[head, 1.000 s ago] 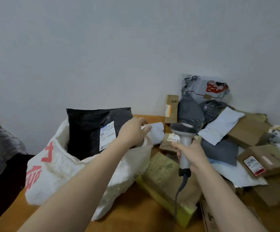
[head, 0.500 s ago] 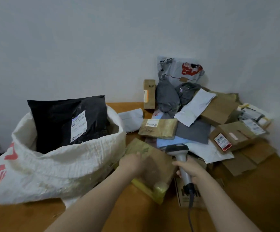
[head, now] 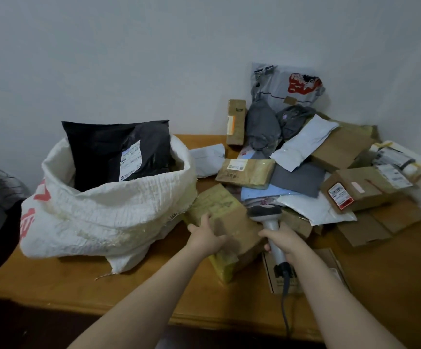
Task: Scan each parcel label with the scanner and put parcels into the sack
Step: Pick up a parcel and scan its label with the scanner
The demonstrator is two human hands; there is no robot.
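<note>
One parcel is already standing in the white woven sack with red print (head: 98,217) at the left of the frame: a black plastic mailer with a white label (head: 108,152). A second ago the left hand (head: 208,238) was up at the sack's mouth. Now it is lying on the brown cardboard box bound with yellow tape (head: 225,215), just right of the sack at lower centre on the orange wooden tabletop (head: 53,280). Its grip is looking spread over the box's top face, but blur is hiding whether any finger is hooking an edge.

The right hand (head: 283,239) is wrapping its grip round the handle of the grey corded handheld scanner (head: 267,215). The scanner's head is hanging just beside the box's right edge, lower than a second ago, when it was raised over the pile.

This is suggesting the mailer is finished and the box is coming next for scanning. No label is showing on its upper face, so it is probably needing a turn. Against half a second ago, little is differing. The heap of cardboard and plastic parcels (head: 342,152) is waiting at right.
</note>
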